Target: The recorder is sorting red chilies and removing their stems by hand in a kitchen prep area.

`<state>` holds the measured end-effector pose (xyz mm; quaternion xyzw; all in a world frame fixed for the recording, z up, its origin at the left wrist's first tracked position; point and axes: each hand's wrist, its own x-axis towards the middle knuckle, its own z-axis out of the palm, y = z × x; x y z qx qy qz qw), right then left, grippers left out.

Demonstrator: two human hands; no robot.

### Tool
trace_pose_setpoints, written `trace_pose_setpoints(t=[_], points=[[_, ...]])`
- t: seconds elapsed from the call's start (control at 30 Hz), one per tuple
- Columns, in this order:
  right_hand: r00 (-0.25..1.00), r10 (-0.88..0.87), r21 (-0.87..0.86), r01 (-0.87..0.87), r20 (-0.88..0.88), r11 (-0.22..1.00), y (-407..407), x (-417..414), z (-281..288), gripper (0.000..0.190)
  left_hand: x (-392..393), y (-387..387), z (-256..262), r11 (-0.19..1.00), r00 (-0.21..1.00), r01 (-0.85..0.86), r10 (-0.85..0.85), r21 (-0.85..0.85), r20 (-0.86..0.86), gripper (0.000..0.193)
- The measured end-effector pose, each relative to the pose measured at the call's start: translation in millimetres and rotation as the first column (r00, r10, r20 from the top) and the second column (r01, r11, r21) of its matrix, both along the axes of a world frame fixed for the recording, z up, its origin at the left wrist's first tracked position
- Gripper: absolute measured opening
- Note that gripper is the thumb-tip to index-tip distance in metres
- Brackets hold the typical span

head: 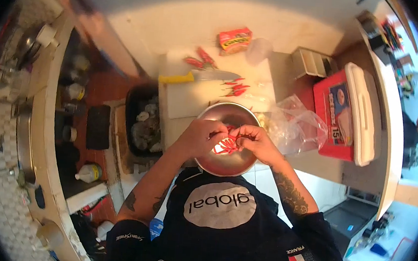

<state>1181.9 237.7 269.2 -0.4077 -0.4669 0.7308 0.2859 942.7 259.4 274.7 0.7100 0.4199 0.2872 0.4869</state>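
A steel mixing bowl [243,165] stands at the near edge of the counter, close to my body. Several slim red chilies [227,145] lie at its bottom, where light glares. Above them my left hand [206,134] and my right hand [256,139] meet, fingertips pinched on one red chili [233,137] between them. My fingers partly cover that chili. Beyond the bowl, more small red chilies [237,91] are scattered on a white cutting board [184,98]. A chef's knife with a yellow handle [176,78] lies across the board, its blade pointing right.
Larger red chilies [202,58] and a red food packet [235,39] lie behind the knife. A clear plastic bag [298,127] sits right of the bowl, before a red cooler [335,119]. Left stands a black bin [131,123] with refuse. At far right is another person [414,128].
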Motion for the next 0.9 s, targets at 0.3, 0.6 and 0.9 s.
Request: trace_pose_setpoints(t=[0.3,0.6,0.9], points=[[0.953,-0.117,0.238,0.05,0.279,0.97,-31,6,-6,0.018,39,-5,-6,0.973,0.987,0.147,-0.134,0.18,-0.083,0.011],[0.742,-0.412,0.385,0.223,0.529,0.896,-30,-12,-24,0.019,34,-28,-57,0.918,0.921,-0.306,0.352,0.254,-0.164,0.01],[0.865,-0.21,0.306,0.07,0.455,0.949,-26,4,-33,0.018,-132,-28,-85,0.611,0.475,-0.574,0.791,0.545,-0.386,0.024]])
